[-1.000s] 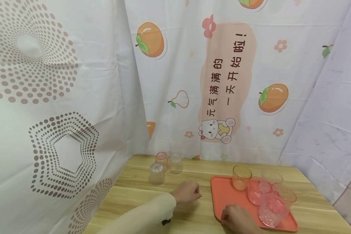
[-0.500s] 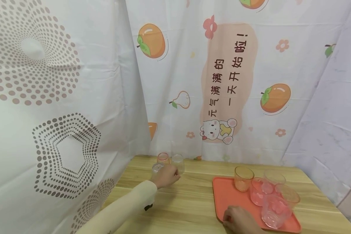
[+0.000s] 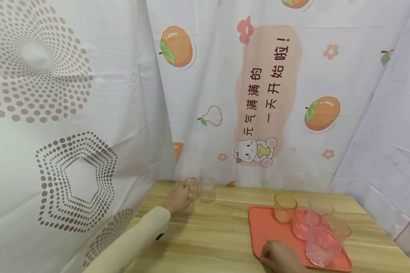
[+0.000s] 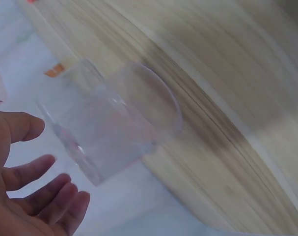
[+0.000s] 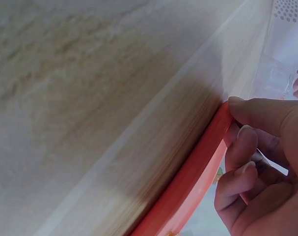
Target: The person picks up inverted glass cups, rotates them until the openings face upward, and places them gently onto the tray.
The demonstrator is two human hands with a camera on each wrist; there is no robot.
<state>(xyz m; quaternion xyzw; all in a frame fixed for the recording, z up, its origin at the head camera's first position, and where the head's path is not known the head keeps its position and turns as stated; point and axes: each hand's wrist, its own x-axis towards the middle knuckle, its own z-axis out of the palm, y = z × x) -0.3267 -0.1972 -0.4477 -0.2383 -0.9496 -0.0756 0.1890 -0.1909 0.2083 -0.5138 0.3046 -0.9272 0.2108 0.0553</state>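
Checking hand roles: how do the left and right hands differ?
The left hand has thumb and fingers apart beside a clear cup; the right hand pinches the red tray by its rim.
The left hand is toward the far side of the table; the right hand is at the tray's near-left corner.
Both are bare.

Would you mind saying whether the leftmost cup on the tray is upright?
Upright: the orange cup stands on the red tray with its open rim facing up.
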